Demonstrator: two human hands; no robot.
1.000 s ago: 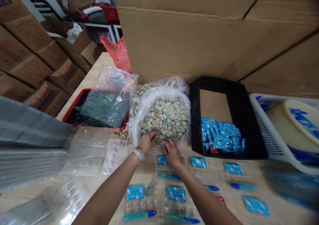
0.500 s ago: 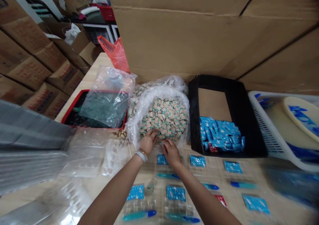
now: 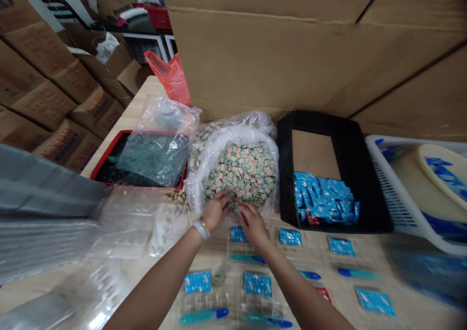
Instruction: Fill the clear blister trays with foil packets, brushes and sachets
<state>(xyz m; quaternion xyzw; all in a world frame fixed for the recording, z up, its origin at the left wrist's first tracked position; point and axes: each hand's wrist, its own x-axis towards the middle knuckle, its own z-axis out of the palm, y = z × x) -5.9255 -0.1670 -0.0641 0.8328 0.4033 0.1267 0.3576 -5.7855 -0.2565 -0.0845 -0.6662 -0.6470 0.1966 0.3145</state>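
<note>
My left hand [image 3: 216, 209] rests at the near edge of a clear plastic bag [image 3: 200, 193], its fingers curled together over small green-and-tan packets [image 3: 242, 172] that fill the bag. What those fingertips hold is hidden. Close beside it, my right hand [image 3: 253, 224] has thumb and fingers drawn together, with a bit of a small green-and-tan packet at the tips. Under and around my right hand lie blue printed sachets [image 3: 290, 237] and teal pens with blue caps [image 3: 204, 316], set out in clear plastic trays. One tray also shows a small green packet [image 3: 219, 277].
A black box [image 3: 368, 189] holding blue sachets [image 3: 324, 198] stands right of the bag, beside a white basket [image 3: 397, 208]. On the left are a red-rimmed tray [image 3: 105, 162] under clear plastic, stacked clear trays [image 3: 124, 223] and a red bag [image 3: 175, 84]. Cardboard [image 3: 277, 57] walls the back.
The view has shifted slightly. My left hand's fingers have come a little closer to my right fingertips, where a green bit now shows. The laid-out sachets and pens stay in place.
</note>
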